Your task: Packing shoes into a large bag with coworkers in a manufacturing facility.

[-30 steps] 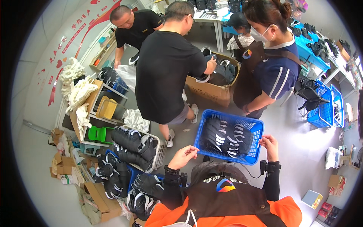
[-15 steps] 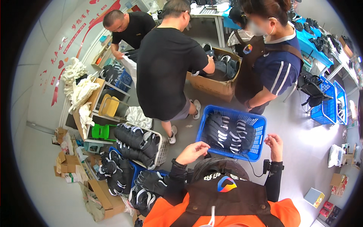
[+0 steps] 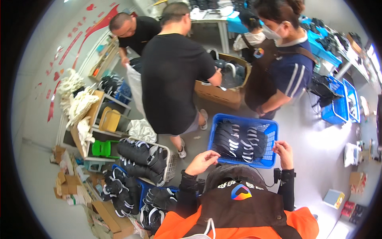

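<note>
A rectangular blue plastic basket with perforated walls (image 3: 270, 131) sits on the pale grey floor (image 3: 314, 159) directly in front of the person wearing the camera, and it serves as the landmark here. It is packed with black shoes with white stripes (image 3: 238, 139), lying in rows that fill it nearly to the rim. The left hand (image 3: 203, 161) hovers at the basket's near left corner, fingers loosely spread and half curled, holding nothing; whether a fingertip touches the rim cannot be told. The right hand (image 3: 283, 153) is at the near right corner, fingers bent down toward the near rim, also empty, seemingly just at the edge. Beyond the basket's far left corner stands a person in a black t-shirt (image 3: 171, 79), feet close to the basket wall. Beyond its far right corner stands a person in a dark apron and striped blue shirt (image 3: 278, 71). Further behind the basket lies an open brown cardboard box (image 3: 217, 93) holding dark shoes. To the left of the basket a white wire crate of black shoes (image 3: 145, 155) crowds the floor, with more black shoes in a low blue tray (image 3: 131, 187) nearer the camera. Bare floor opens to the right of the basket, up to two more blue plastic baskets (image 3: 342, 103) well apart.
</note>
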`<act>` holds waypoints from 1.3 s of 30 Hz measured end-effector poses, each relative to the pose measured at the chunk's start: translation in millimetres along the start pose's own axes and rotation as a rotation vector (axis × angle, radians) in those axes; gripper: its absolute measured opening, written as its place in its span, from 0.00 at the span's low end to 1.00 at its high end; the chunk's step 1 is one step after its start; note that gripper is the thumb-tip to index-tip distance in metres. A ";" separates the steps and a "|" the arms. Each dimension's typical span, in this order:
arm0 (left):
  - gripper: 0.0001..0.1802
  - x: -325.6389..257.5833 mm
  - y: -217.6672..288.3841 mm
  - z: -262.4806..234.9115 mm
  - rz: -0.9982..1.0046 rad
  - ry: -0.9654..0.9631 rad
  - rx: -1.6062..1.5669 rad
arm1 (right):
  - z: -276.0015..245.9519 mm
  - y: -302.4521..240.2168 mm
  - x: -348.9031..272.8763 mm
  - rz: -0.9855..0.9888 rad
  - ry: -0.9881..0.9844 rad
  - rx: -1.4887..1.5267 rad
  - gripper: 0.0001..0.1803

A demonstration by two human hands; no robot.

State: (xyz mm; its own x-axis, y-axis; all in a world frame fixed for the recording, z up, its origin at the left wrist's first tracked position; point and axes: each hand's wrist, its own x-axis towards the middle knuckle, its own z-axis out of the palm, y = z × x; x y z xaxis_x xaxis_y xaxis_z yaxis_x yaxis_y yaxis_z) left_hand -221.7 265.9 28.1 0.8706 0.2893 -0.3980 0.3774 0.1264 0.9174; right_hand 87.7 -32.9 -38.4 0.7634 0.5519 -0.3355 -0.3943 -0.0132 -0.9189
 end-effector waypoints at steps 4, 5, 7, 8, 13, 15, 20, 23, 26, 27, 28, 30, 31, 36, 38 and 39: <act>0.12 -5.0 -9.4 -4.3 0.018 0.010 -0.015 | 10.6 -4.7 4.4 0.003 -0.015 -0.042 0.07; 0.12 -4.0 -9.0 -4.0 0.010 0.008 -0.008 | 12.3 -6.3 4.2 0.010 -0.008 -0.034 0.07; 0.12 0.0 -6.8 -1.2 0.004 -0.012 -0.008 | 11.0 -8.2 3.2 0.014 0.014 -0.028 0.07; 0.12 2.3 -5.5 0.2 -0.002 -0.015 -0.010 | 8.8 -8.7 3.4 0.019 0.018 -0.023 0.07; 0.12 11.4 -3.2 9.3 0.029 -0.040 -0.004 | -1.5 -7.9 2.4 0.015 0.000 -0.039 0.07; 0.12 19.2 8.3 18.0 0.061 -0.056 0.004 | -8.9 -11.1 -1.7 0.000 0.037 -0.044 0.07; 0.12 7.6 -7.7 19.8 0.023 -0.005 0.080 | -11.2 2.9 5.7 -0.019 -0.008 -0.064 0.08; 0.12 10.9 -8.2 26.2 0.005 -0.032 -0.038 | -13.9 -6.4 3.0 -0.018 -0.026 -0.020 0.07; 0.12 19.3 4.3 36.0 0.024 -0.074 0.005 | -19.4 -15.1 -3.3 -0.031 -0.009 -0.003 0.07; 0.12 20.8 2.0 36.7 0.042 -0.082 -0.003 | -20.7 -14.7 -4.2 -0.022 -0.004 -0.006 0.07; 0.12 20.5 1.9 37.5 0.042 -0.079 -0.001 | -21.4 -14.0 -5.2 -0.010 -0.002 -0.010 0.07; 0.12 21.4 2.2 39.3 0.039 -0.087 0.019 | -22.6 -14.4 -6.6 0.001 -0.013 -0.017 0.06; 0.12 24.0 1.2 38.6 0.035 -0.075 0.014 | -22.3 -14.0 -6.2 0.010 0.000 -0.001 0.07; 0.12 22.3 -3.1 34.8 0.034 -0.057 0.074 | -22.7 -2.2 -2.4 -0.004 -0.015 0.027 0.07; 0.11 25.3 0.5 34.5 0.046 -0.059 0.058 | -28.5 2.7 -2.0 0.004 0.014 -0.005 0.07; 0.11 23.2 -1.6 33.2 0.072 -0.053 0.068 | -25.6 1.7 -2.2 0.019 0.017 -0.008 0.08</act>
State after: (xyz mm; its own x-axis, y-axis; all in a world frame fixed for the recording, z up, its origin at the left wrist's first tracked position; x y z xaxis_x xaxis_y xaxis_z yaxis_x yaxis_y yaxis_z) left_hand -191.7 240.9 17.4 0.9108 0.2448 -0.3325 0.3325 0.0424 0.9421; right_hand 98.4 -55.5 -44.5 0.7640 0.5376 -0.3566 -0.4052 -0.0302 -0.9137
